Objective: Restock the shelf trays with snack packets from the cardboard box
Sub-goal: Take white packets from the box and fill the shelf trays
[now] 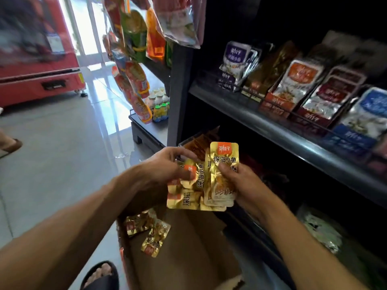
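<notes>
1. The left hand [167, 164] has its fingers curled over the top of a loose fan of gold packets [188, 191], thumb pressed on their front.
2. The right hand [240, 183] grips another stack of gold packets [223, 174] from the side, thumb across the printed face; the top one stands upright above the rest.
3. The two bunches touch and overlap between the hands, held in the air above the box [188, 254] (no packet is on a tray at this instant).
4. The box sits open on the floor [62, 153] against the foot of the shelf [272, 130], with two more gold packets [146, 231] lying in its near-left corner.
5. On the upper shelf, trays [274, 105] hold rows of purple, brown, orange, maroon and blue packets leaning back.
6. Just behind the hands, a lower tray [201, 143] shows orange-brown packets (too dark to read).
7. Hanging snack bags [134, 59] dangle at the shelf's end; a red machine [37, 59] stands well apart on the left.
8. A sandalled foot [100, 275] rests beside the box.
</notes>
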Demonstrator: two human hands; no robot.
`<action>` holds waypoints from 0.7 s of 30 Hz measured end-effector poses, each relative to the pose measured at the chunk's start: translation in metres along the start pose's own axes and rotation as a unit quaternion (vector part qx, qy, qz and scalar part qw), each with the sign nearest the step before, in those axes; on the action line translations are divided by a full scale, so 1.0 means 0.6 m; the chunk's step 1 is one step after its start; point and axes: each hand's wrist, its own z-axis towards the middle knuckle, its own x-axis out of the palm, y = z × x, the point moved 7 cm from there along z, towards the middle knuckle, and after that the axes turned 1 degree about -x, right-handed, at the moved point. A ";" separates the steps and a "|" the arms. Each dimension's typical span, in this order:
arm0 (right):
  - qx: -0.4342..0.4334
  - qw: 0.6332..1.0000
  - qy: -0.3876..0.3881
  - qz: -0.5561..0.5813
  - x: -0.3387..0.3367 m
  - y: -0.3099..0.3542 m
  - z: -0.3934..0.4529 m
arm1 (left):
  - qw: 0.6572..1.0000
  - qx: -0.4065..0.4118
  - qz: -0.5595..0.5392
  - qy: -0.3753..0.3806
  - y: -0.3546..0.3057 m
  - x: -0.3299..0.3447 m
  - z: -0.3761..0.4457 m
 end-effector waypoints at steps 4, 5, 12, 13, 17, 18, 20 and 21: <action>-0.032 0.988 -0.087 0.121 -0.004 0.011 -0.011 | 0.970 0.006 -0.197 -0.141 -0.005 -0.004 -0.018; -0.038 0.983 -0.111 0.144 -0.004 0.011 -0.011 | 0.955 0.007 -0.258 -0.145 0.000 0.001 -0.021; -0.054 0.948 -0.201 0.240 -0.006 0.010 -0.007 | 0.842 0.077 -0.528 -0.079 -0.005 0.060 -0.006; -0.056 0.948 -0.198 0.242 -0.003 0.010 -0.008 | 0.836 0.076 -0.535 -0.090 -0.005 0.066 -0.003; -0.086 0.956 -0.162 0.228 0.025 0.024 -0.016 | 0.851 0.055 -0.496 -0.164 -0.018 0.090 -0.003; -0.091 0.961 -0.150 0.212 0.034 0.029 -0.019 | 0.854 0.048 -0.486 -0.179 -0.021 0.095 -0.003; -0.087 0.970 -0.135 0.181 0.042 0.036 -0.022 | 0.853 0.039 -0.482 -0.196 -0.023 0.099 -0.001; -0.082 0.972 -0.138 0.171 0.039 0.041 -0.024 | 0.854 0.037 -0.480 -0.199 -0.024 0.098 0.000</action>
